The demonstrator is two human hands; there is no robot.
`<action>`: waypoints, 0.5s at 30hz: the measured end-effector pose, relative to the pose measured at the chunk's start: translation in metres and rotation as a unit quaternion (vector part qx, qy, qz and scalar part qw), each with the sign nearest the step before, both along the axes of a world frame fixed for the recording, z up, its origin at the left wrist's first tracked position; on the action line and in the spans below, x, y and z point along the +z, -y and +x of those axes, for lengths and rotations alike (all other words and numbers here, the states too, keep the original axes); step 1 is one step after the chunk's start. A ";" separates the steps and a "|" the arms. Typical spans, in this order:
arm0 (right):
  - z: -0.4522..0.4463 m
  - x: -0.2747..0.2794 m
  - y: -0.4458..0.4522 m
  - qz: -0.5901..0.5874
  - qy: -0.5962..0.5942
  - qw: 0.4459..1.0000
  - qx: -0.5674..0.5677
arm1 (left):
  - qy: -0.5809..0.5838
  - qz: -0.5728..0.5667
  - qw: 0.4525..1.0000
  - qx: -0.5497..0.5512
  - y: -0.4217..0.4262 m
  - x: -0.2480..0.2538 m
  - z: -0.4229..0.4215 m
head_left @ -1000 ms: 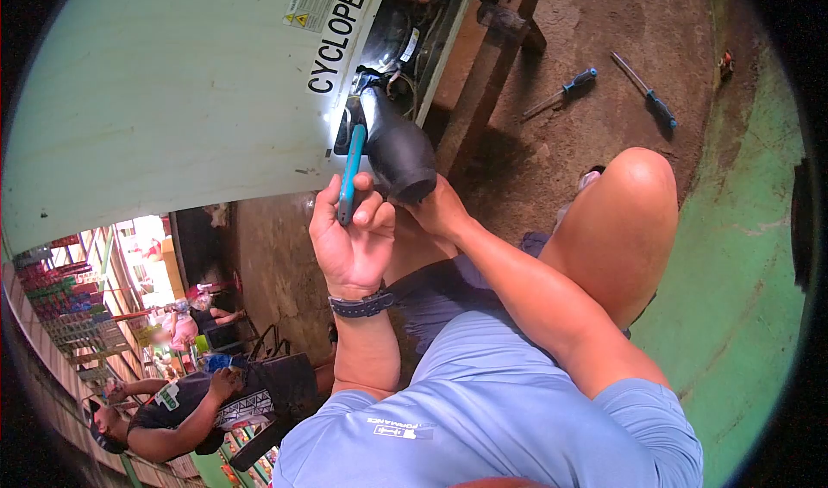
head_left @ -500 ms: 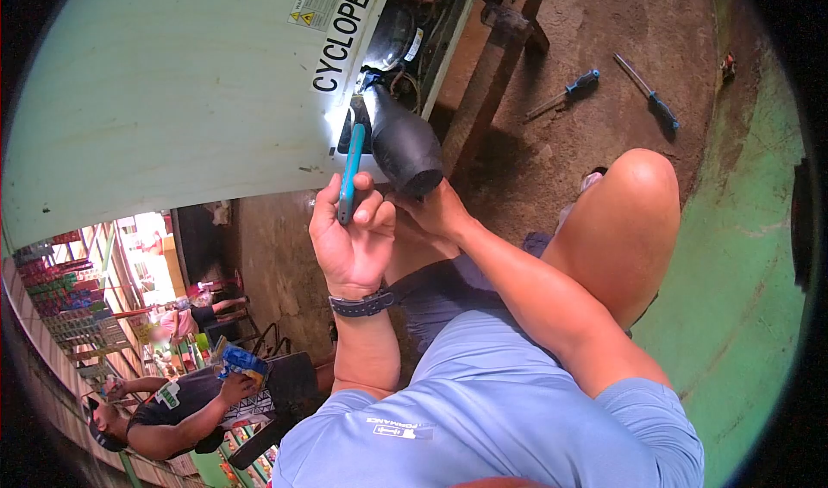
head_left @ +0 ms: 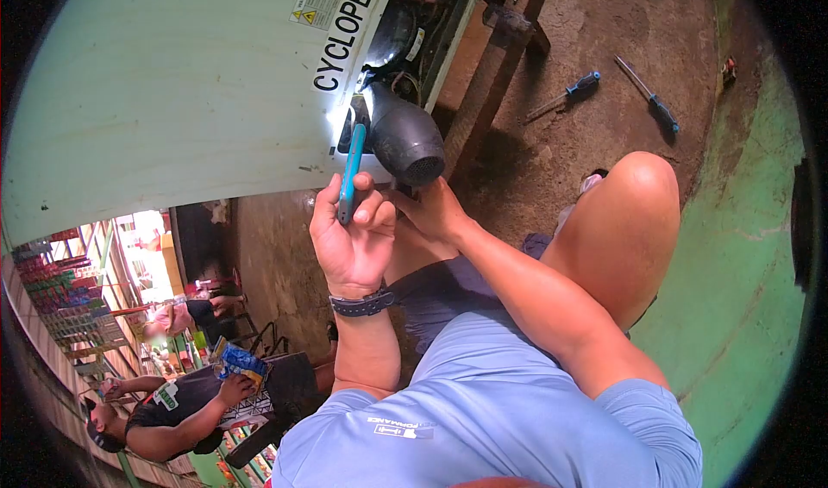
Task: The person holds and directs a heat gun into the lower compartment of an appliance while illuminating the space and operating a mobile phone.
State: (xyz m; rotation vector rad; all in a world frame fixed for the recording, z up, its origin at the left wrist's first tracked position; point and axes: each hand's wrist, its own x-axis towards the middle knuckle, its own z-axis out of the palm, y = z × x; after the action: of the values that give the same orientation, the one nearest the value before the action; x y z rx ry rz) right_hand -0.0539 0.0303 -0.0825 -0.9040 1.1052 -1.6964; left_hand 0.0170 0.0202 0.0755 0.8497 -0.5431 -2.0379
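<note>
My left hand, with a dark strap on its wrist, is palm up and pinches a slim teal device. Bright light falls on the pale panel near the device's far end. Beside it, my right hand is closed under a black blower like a hair dryer; the handle is mostly hidden. The blower's round grille end faces me and its other end points into the opening by a black rounded part and wires.
Two blue-handled screwdrivers lie on the brown floor at the right. A wooden beam runs beside the opening. At lower left, a seated person holds a blue packet; another person and shelves are behind.
The blower has tilted and turned in my right hand, so its grille shows more. My left hand stays nearly still. The seated person's packet has been raised.
</note>
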 end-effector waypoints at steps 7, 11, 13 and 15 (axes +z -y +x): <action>-0.002 0.006 -0.003 0.031 0.018 0.999 0.001 | 0.001 0.003 1.000 0.005 0.000 -0.002 0.000; 0.000 0.001 -0.001 0.014 0.020 1.000 0.008 | -0.006 0.008 1.000 0.000 0.001 -0.003 0.001; 0.003 -0.003 0.000 0.018 0.021 1.000 0.013 | -0.008 0.009 1.000 0.000 0.001 -0.004 0.001; 0.003 -0.003 0.001 0.019 0.021 1.000 0.012 | -0.009 0.010 1.000 -0.001 0.001 -0.004 0.002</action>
State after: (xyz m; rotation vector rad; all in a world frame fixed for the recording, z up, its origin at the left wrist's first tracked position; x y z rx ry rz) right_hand -0.0506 0.0296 -0.0858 -0.8517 1.0904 -1.6624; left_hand 0.0187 0.0192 0.0715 0.8420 -0.5146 -2.0532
